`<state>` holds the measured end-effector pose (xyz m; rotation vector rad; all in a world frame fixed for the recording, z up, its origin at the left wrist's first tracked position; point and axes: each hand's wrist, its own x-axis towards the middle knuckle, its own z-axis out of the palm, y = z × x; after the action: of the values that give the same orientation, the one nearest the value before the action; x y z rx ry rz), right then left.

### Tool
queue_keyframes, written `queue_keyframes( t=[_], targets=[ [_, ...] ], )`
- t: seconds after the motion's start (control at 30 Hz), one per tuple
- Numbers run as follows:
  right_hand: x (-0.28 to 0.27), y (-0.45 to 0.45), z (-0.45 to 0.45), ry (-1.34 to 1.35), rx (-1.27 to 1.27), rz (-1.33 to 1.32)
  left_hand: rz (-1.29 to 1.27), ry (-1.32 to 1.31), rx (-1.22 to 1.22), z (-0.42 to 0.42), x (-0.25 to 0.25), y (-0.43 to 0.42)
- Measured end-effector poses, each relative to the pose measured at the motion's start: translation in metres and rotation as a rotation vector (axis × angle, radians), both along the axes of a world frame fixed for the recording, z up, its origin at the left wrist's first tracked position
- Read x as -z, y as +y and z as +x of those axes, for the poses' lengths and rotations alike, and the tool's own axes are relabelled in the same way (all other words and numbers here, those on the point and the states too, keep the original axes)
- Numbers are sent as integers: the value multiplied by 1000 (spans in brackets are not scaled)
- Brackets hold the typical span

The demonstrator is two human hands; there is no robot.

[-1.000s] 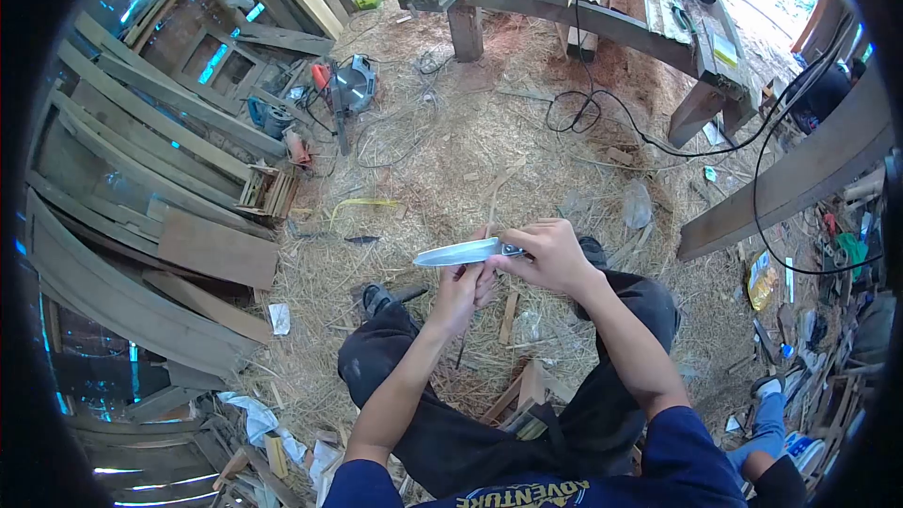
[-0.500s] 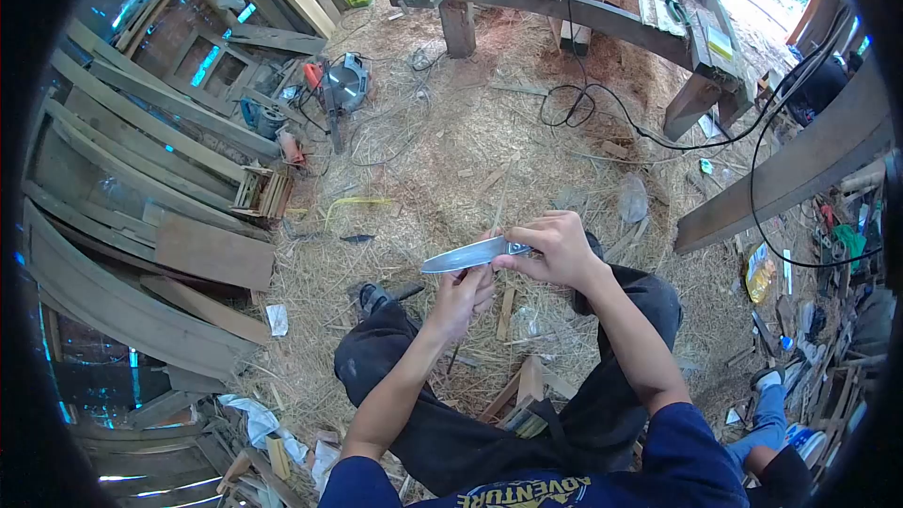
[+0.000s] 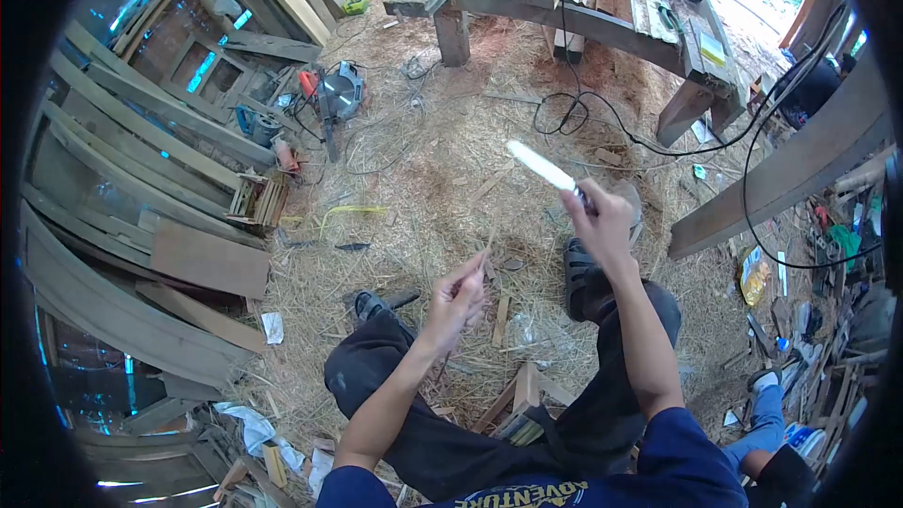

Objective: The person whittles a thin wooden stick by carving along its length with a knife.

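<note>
My right hand [image 3: 607, 226] is closed around the handle of a knife [image 3: 542, 166]. Its blade, bright with glare, points up and to the left, clear of my other hand. Lower and to the left, my left hand [image 3: 453, 306] pinches a thin wooden stick [image 3: 490, 241]. The upper tip of the stick sticks out above the fingers, and part of its length is hidden by the hand. Below both hands, a short wood block [image 3: 527, 388] stands between my legs.
A circular saw [image 3: 340, 92] rests on the shaving-covered floor [image 3: 442, 188]. A wooden workbench [image 3: 583, 11] carrying boards stands ahead, with a black cable [image 3: 649, 143] trailing from it. Boards [image 3: 212, 254] lean at left. Another person's leg [image 3: 767, 414] shows at lower right.
My right hand has swung the knife up, right and away from the stick; the blade lay across it before. My left hand still pinches the stick, slightly lower.
</note>
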<state>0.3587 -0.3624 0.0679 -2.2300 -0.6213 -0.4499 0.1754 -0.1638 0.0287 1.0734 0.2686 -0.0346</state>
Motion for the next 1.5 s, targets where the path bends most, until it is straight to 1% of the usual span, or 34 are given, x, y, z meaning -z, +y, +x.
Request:
queue_keyframes(
  t=[0.07,0.13,0.2,0.23,0.33,0.43,0.53,0.63,0.77,0.83,0.9,0.93,1.0,1.03,1.13,1.2,1.27,1.3,1.33,1.37,1.4,1.47,1.5],
  targets=[
    [1,7,-11,-21,-188,15,1,-5,-75,2,-2,5],
    [6,19,-20,-31,-376,51,27,-6,-96,5,-1,4],
    [8,29,-30,-84,-558,-1,54,9,-93,7,-1,2],
    [9,34,-35,-77,-607,-76,66,22,-81,8,-2,0],
    [13,38,-40,-62,-660,-55,42,44,-45,10,-3,1],
    [9,32,-31,-87,-669,-98,10,48,4,8,1,0],
    [3,27,-29,-151,-657,-100,-40,80,40,5,-8,-3],
    [8,22,-23,-180,-619,-109,8,100,22,7,-15,-4],
    [5,10,-12,-221,-482,-101,13,89,27,9,-15,1],
    [15,-3,9,-236,-204,-70,23,56,28,7,-25,1],
    [-3,-24,35,-45,181,-57,65,3,109,-2,-16,-7],
    [-12,-28,33,-2,207,-44,91,-27,154,-2,-11,-7],
    [-22,-34,22,85,241,-27,124,6,36,6,-2,5],
    [-10,-29,14,15,150,38,142,23,-29,10,0,10],
    [1,-4,-6,-119,-164,12,113,-11,-123,15,-2,12],
    [7,15,-13,-77,-341,34,117,8,-86,15,-8,9],
    [13,27,-25,-16,-490,-39,100,29,-53,15,-7,3],
    [14,33,-29,-73,-572,-36,85,39,-47,16,-6,2],
    [17,36,-33,-31,-645,-64,72,48,-43,18,-6,1],
    [17,38,-38,1,-654,-60,74,55,-10,16,-8,0],
    [13,39,-42,34,-660,-57,16,69,-1,17,-12,-1],
    [9,35,-37,-11,-672,-70,-101,108,28,16,-16,-2],
    [8,33,-35,-33,-680,-78,-85,111,53,15,-14,-2]
  ],
)
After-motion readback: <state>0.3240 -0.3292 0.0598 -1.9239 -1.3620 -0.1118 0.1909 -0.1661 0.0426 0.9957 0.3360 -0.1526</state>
